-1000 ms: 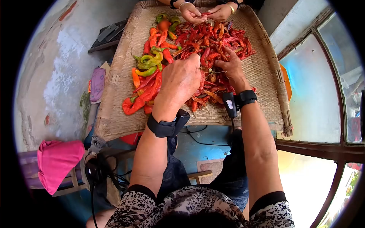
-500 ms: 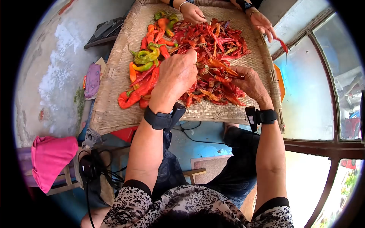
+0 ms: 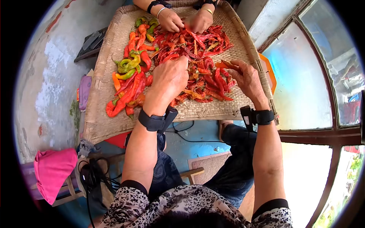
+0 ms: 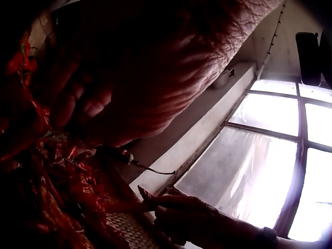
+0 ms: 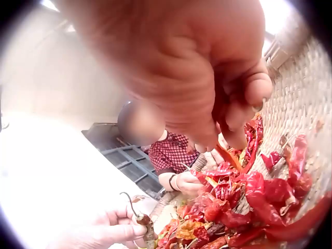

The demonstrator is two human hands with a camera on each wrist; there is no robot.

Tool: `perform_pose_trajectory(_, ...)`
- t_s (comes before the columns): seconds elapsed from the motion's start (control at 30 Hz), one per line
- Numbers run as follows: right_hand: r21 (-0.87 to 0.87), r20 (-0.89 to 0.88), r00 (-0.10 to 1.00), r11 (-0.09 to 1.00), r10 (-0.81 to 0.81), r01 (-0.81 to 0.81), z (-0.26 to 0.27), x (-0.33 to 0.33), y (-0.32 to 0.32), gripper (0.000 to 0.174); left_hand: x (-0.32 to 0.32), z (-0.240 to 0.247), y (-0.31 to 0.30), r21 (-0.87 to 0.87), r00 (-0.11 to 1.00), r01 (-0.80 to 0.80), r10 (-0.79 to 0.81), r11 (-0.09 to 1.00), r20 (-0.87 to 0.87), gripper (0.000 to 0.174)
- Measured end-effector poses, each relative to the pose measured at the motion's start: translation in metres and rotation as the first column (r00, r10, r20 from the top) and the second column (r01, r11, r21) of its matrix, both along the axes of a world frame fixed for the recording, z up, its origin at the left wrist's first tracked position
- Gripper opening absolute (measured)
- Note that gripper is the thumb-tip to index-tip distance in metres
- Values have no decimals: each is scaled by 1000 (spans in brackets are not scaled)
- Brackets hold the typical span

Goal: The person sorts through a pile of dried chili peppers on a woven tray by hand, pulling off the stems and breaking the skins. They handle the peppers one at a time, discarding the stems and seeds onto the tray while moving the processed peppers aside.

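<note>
A pile of dried red chilies (image 3: 201, 79) lies on a woven tray (image 3: 99, 125). My left hand (image 3: 171, 78) hovers over the pile's near left side with its fingers curled. In the right wrist view it pinches a dark dried chili (image 5: 139, 220) with a curled stem. My right hand (image 3: 245, 78) is raised over the pile's right edge and pinches an orange-red chili (image 3: 227, 65), the same chili (image 5: 236, 155) hanging under its fingertips. In the left wrist view my left hand (image 4: 88, 104) looks dark above the chilies.
Green, orange and red fresh peppers (image 3: 127, 65) lie along the tray's left side. Another person's two hands (image 3: 171, 21) work at the far end of the pile. An orange object (image 3: 269, 74) sits beyond the tray's right rim, beside a window (image 3: 304, 76). A pink cloth (image 3: 53, 171) lies at lower left.
My right hand rose off the pile and swung to the right with a chili. The other person's far hand came back from the right onto the pile. My left hand stayed put.
</note>
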State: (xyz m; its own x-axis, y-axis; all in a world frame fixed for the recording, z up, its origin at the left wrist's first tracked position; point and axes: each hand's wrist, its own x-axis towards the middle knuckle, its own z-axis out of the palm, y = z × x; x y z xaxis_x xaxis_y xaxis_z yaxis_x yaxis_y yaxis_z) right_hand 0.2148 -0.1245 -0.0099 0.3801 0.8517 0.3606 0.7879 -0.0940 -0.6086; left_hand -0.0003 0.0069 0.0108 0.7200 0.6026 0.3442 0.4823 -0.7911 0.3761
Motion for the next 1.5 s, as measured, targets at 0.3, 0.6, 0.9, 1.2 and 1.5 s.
perform_pose_trajectory(0.3,-33,-525,851,999,-28,12,-1,22,-14,20,5,-3,2,23,1000,5,-5,1000,17,7)
perform_pose_trajectory(0.6,238,-794,602,953,81,186,0,47,-17,23,8,-4,1,37,1000,15,-15,999,11,8)
perform_pose_trajectory(0.9,181,-101,806,786,-583,591,-26,67,-19,43,4,3,4,7,999,-24,24,1000,-28,7)
perform_pose_trajectory(1.2,-297,312,939,924,-144,240,-39,-2,24,18,1,8,6,12,1000,-28,28,1000,11,7)
perform_pose_trajectory(1.5,81,-826,563,982,-30,171,-9,43,-1,18,0,9,4,27,999,-3,2,1000,40,7)
